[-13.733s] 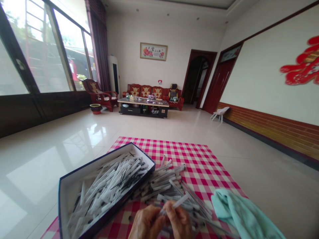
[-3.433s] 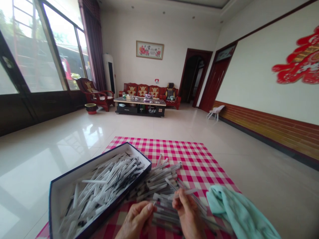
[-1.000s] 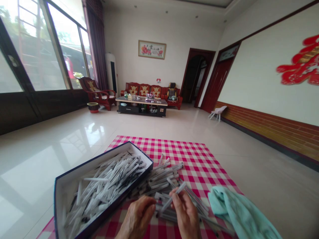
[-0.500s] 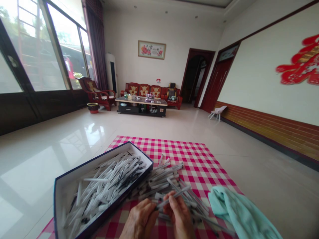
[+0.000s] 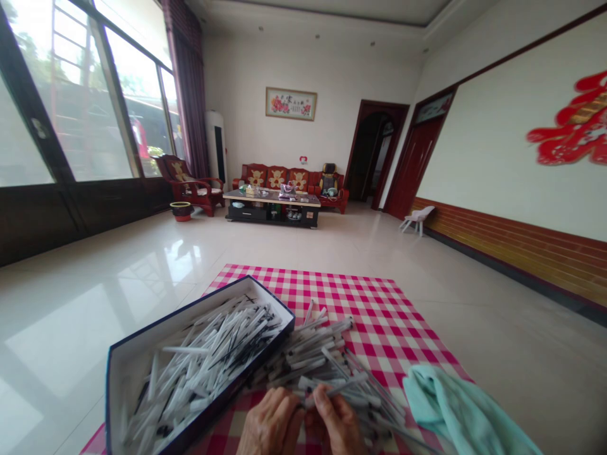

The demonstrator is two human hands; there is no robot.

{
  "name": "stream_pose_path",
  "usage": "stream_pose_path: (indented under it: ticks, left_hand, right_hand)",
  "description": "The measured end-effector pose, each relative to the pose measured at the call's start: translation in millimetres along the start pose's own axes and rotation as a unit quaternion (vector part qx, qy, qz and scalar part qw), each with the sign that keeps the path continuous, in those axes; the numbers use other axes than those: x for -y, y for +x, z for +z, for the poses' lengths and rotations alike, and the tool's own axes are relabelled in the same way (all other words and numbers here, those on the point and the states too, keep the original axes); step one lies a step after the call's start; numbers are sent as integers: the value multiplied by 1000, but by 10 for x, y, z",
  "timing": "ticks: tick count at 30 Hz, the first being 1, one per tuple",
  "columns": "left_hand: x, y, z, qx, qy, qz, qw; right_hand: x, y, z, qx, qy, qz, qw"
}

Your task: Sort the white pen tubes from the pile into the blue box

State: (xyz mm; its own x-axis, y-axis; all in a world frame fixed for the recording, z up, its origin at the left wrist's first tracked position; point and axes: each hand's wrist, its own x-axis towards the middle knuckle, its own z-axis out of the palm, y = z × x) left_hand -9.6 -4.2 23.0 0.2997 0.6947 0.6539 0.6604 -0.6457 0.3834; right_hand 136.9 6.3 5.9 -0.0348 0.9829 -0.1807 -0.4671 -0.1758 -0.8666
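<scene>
Low in the head view, my right hand (image 5: 337, 418) is closed around a translucent white pen (image 5: 355, 382), whose barrel sticks out up and to the right. My left hand (image 5: 270, 418) pinches at the pen's left end, close against the right fingers. What exactly lies between the left fingertips is mostly hidden. Right behind both hands, a loose heap of similar pens (image 5: 313, 344) with dark ends lies on a pink-and-white checked cloth (image 5: 379, 309). To the left stands a shallow box (image 5: 190, 313) with a dark blue rim, holding many white barrels and thin dark pieces (image 5: 208, 360).
A mint-green cloth (image 5: 441, 398) lies crumpled at the right edge of the checked cloth. Farther off on the tiled floor stand a low table (image 5: 272, 212), a red wooden sofa (image 5: 279, 174), an armchair (image 5: 190, 183), a bucket (image 5: 181, 212) and a small white chair (image 5: 417, 219).
The two hands have come closer together on the pen, and less of its barrel shows between them. The whole scene sits slightly lower and to the right as the camera shifts.
</scene>
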Motion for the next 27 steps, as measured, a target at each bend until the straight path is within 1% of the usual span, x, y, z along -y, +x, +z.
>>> stream_pose_path:
  ticks: [3,5,6,11,14,17,20,23,27]
  left_hand:
    - [8,-32,78,-44,4,-8,999]
    - [28,-72,132,-61,-15,-37,997]
    - [39,-92,151,-58,-28,-57,996]
    - [49,-128,167,5,-67,-167,984]
    - [3,-93,140,15,-85,-210,974]
    - [-47,-45,89,5,-122,-211,970]
    - [-61,-16,34,-9,-137,-181,974]
    - [-42,-23,16,-1,-144,-164,976]
    - [8,-71,79,-30,-144,-207,967]
  right_hand:
    - [-3,-7,5,10,2,-4,1000]
    - [-14,-8,7,13,13,-5,1000]
    - [-26,-5,6,13,22,-7,1000]
    - [-108,23,-4,7,59,-20,998]
    - [-127,38,-8,11,75,-24,997]
    - [-128,47,-16,14,92,-33,995]
    - [-136,52,-26,8,92,-29,995]
    - [-150,50,-26,4,84,-24,996]
    - [-148,35,-1,11,68,-38,997]
